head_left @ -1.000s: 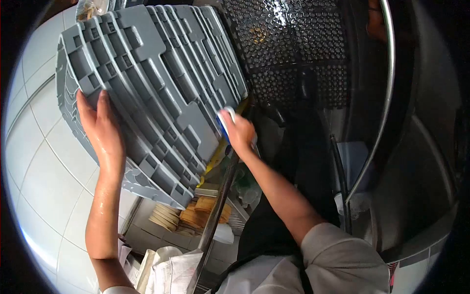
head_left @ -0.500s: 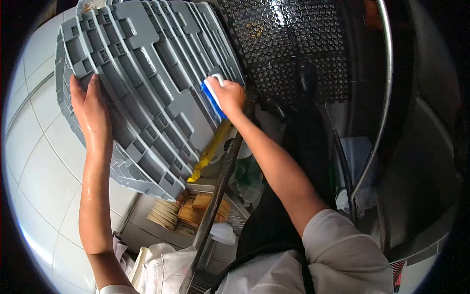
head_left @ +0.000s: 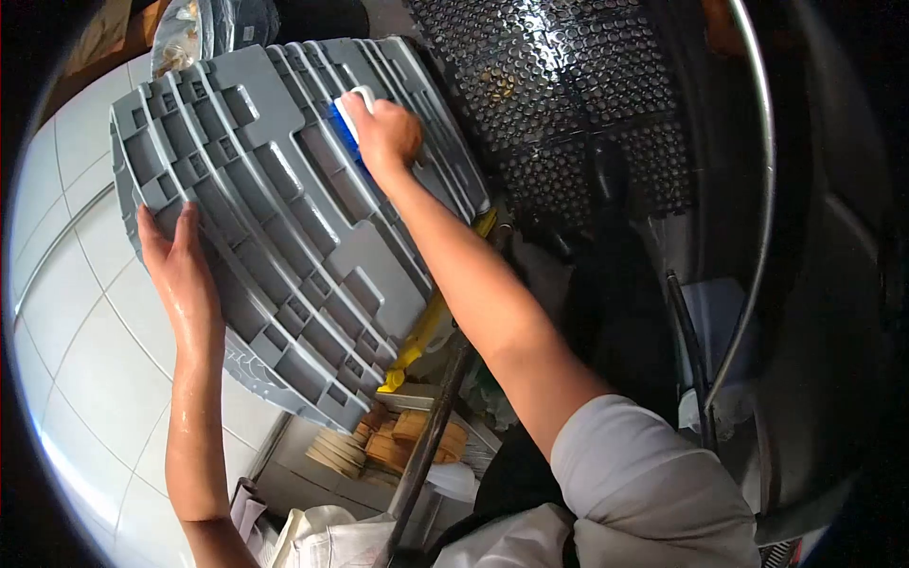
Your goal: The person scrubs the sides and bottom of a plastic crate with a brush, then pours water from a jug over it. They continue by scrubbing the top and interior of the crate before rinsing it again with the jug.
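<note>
A large grey ribbed plastic crate (head_left: 379, 256) is tilted, its wet ribbed face towards me. My left hand (head_left: 180, 260) grips its left part, thumb and fingers spread around a rib, the other fingers hidden. In my right hand (head_left: 386, 137) is a brush with a white handle (head_left: 356, 102) and blue bristles (head_left: 345, 131). The bristles rest on the ribs at the crate's upper middle. Something yellow (head_left: 417, 343) shows under the crate's lower right edge.
A black perforated mat (head_left: 568, 85) covers the floor ahead. White tiles (head_left: 85, 350) line the left. A dark metal bar (head_left: 431, 445) crosses below, near round wooden items (head_left: 417, 440). A metal hose (head_left: 765, 170) hangs at right. A clear bag (head_left: 222, 33) stands beyond the crate.
My right hand has moved the brush up and left across the crate. The crate and my left hand sit slightly lower in view, and the bag beyond shows more.
</note>
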A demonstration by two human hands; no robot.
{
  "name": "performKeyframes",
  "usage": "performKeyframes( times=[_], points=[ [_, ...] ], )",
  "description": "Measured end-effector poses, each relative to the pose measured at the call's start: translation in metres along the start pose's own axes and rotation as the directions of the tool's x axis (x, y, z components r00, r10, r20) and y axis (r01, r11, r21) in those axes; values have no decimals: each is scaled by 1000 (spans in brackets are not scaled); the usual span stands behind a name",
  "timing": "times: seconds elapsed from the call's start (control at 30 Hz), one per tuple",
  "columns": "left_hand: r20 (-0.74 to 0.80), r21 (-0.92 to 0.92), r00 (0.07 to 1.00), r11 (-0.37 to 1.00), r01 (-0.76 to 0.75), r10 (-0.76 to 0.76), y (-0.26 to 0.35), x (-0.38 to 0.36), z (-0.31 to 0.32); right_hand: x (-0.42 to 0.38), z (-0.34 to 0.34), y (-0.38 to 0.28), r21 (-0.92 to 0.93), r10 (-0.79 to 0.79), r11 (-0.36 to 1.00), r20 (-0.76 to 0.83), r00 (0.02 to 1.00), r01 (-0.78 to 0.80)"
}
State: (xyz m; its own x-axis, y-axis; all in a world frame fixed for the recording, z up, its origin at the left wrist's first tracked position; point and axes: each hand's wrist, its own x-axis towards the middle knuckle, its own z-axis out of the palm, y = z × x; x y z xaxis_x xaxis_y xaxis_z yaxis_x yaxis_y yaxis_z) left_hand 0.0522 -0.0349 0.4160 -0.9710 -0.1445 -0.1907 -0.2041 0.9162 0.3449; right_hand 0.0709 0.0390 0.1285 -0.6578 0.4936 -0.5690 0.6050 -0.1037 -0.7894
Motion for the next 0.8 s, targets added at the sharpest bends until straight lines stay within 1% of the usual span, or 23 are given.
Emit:
performKeyframes(
  times=[0.07, 0.1, 0.13, 0.17, 0.2, 0.23, 0.27, 0.33, 0.4, 0.43, 0.47, 0.5, 0.53, 0.6, 0.63, 0.7, 0.73, 0.77, 0.8],
  points=[
    [-23, 117, 999, 993, -29, 32, -6, 2, -1, -17, -9, 24, 144, 73, 986, 81, 994, -84],
    [-26, -62, 1000, 998, 5, -7, -7, 0, 2, -43, -37, 33, 320, 167, 926, 131, 977, -201],
    [-34, 48, 997, 997, -68, 69, -14, -1, 1, -63, -32, 93, 315, 155, 930, 133, 979, -190],
    [-37, 157, 988, 978, -140, 147, -24, -1, -1, -92, -67, 102, 313, 222, 913, 160, 962, -263],
    [-32, 265, 974, 942, -207, 223, -28, 0, -3, -120, -91, 138, 39, 235, 969, 174, 956, -245],
    [-36, 174, 983, 969, -173, 182, -22, -2, 0, -144, -106, 168, 33, 312, 945, 219, 925, -327],
    [-42, 164, 985, 974, -157, 166, -18, -4, 1, -157, -120, 182, -175, 419, 906, 248, 874, -385],
    [-39, 157, 991, 980, -123, 131, -15, -7, 0, -137, -103, 153, -36, 363, 931, 215, 907, -364],
    [-56, 213, 992, 972, -99, 113, -12, -10, 1, -73, -58, 110, -45, 274, 961, 270, 923, -272],
    [-61, 242, 993, 966, -88, 106, -6, -12, 2, -32, -39, 70, 14, 128, 991, 205, 970, -134],
    [-68, 270, 993, 960, -71, 93, -3, -13, 3, 9, 4, 58, 124, 53, 990, 144, 988, -71],
    [-67, 261, 993, 962, -74, 95, -3, -13, 3, 51, 19, 18, 84, 22, 996, 190, 982, -39],
    [-58, 204, 996, 978, -54, 67, -3, -14, 3, 92, 48, -6, 24, -18, 1000, 123, 992, 15],
    [-36, 78, 999, 997, -26, 29, -1, -12, 3, 148, 79, -54, 77, 52, 995, 112, 992, -61],
    [-42, 153, 998, 987, -42, 49, -1, -11, 2, 161, 87, -60, 41, -34, 999, 30, 999, 33],
    [-54, 294, 995, 954, -65, 84, -3, -12, -1, 149, 80, -34, 33, -29, 999, 81, 996, 26],
    [-51, 318, 995, 946, -67, 88, -5, -14, -2, 138, 67, -12, 27, -33, 999, 104, 994, 30],
    [-46, 341, 995, 937, -72, 93, -7, -15, -4, 112, 42, 25, 38, 136, 989, 166, 977, -144],
    [-36, 362, 994, 929, -81, 101, -9, -16, -6, 80, 21, 75, -93, 217, 974, 139, 966, -205]
  ],
)
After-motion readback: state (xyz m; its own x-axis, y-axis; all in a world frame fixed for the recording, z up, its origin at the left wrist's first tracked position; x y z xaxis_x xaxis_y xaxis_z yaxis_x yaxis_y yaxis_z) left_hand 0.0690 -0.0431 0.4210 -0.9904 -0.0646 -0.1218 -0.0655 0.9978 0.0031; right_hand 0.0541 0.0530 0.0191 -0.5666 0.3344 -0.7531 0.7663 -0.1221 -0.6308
